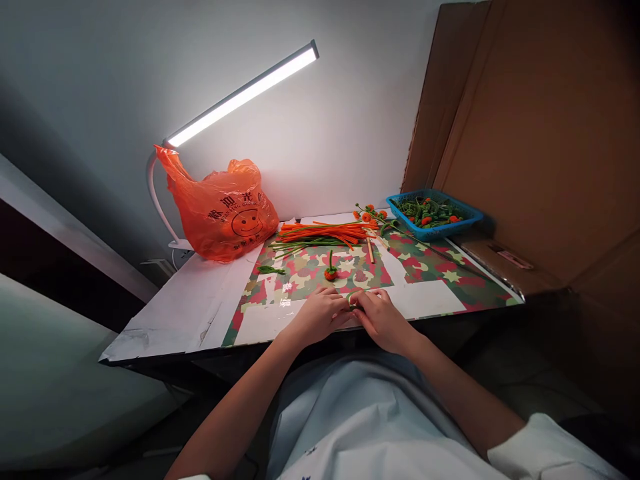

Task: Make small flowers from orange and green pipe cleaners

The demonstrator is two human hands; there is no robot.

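Left hand (321, 312) and right hand (380, 319) met at the near edge of the camouflage-patterned tabletop (425, 267), fingertips pinched closed around a small, mostly hidden green strip (353, 307), nearer than the round orange-and-green fuzzy flower head (331, 274).

Orange plastic bag (223, 210): dark print "迎光", "YING GUANG", smiley face (247, 223); lower characters too small to read.

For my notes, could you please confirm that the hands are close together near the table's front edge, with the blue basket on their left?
Not quite: the left hand and right hand are close together near the table's front edge, but the head view shows the blue basket on their right, not left.
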